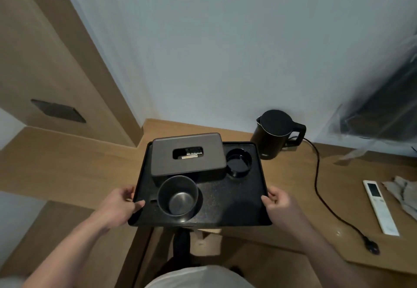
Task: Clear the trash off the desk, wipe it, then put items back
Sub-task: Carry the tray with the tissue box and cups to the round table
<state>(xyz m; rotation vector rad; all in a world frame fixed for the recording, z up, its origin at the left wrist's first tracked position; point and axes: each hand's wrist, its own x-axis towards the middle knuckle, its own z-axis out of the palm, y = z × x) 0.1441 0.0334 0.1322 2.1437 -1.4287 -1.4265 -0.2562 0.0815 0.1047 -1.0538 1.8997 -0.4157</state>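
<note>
Both hands are gripping the black tray (234, 199) at its side rims: left hand (120, 204) and right hand (281, 202), fingers clamped on the edges. The tray is hanging over the front edge of the worktop (67, 163), carrying a tissue box (188, 154), a cup (178, 196) and an ashtray (238, 160). Keep the tray level and lower it slowly, so that the cup is not sliding.

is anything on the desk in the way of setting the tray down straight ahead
Nothing visible blocks it. The tray, held by the left hand and right hand, faces bare desk. The kettle stands just beyond its far right corner, with its cord trailing to the right.
</note>
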